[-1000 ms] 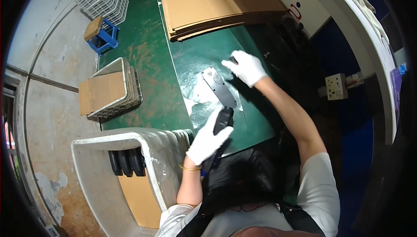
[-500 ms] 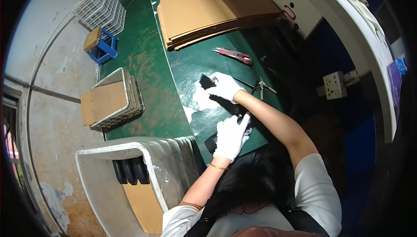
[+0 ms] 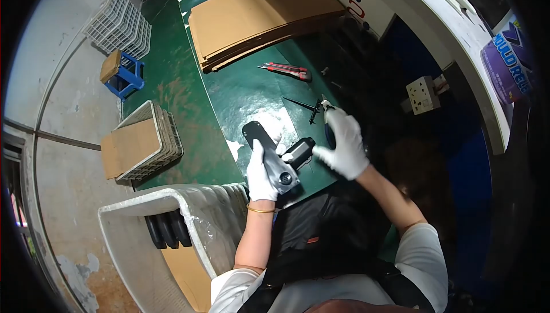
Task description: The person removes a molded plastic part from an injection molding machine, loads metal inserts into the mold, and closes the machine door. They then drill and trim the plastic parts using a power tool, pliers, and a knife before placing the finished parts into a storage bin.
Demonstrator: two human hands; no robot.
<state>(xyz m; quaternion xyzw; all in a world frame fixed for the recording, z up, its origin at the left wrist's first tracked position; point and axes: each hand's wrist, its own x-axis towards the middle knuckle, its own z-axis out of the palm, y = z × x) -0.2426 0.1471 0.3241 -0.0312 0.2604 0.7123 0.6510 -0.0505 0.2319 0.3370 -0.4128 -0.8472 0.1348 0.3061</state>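
My left hand [image 3: 261,176], in a white glove, is closed around a black plastic part [image 3: 276,161]. This part is long, with a rounded far end and a round hole at its near end. A second black piece [image 3: 302,151] angles off to its right; I cannot tell if the two are joined. My gloved right hand [image 3: 348,148] is at the pliers [image 3: 329,132], thumb and fingers apart, partly covering them. Just left of the pliers' metal head lies a thin black branched piece [image 3: 309,106] on the green table [image 3: 220,98].
Farther up the table are a red utility knife [image 3: 288,71] and stacked cardboard sheets [image 3: 263,15]. A white crate [image 3: 189,210] holding black parts stands at lower left. Beyond it are another crate [image 3: 163,141] and a blue stool [image 3: 127,75]. A wall socket [image 3: 423,95] is at right.
My right hand has left the black part and moved right to the pliers. My left hand now holds the part, turned to show its holed end. The view has shifted slightly right.
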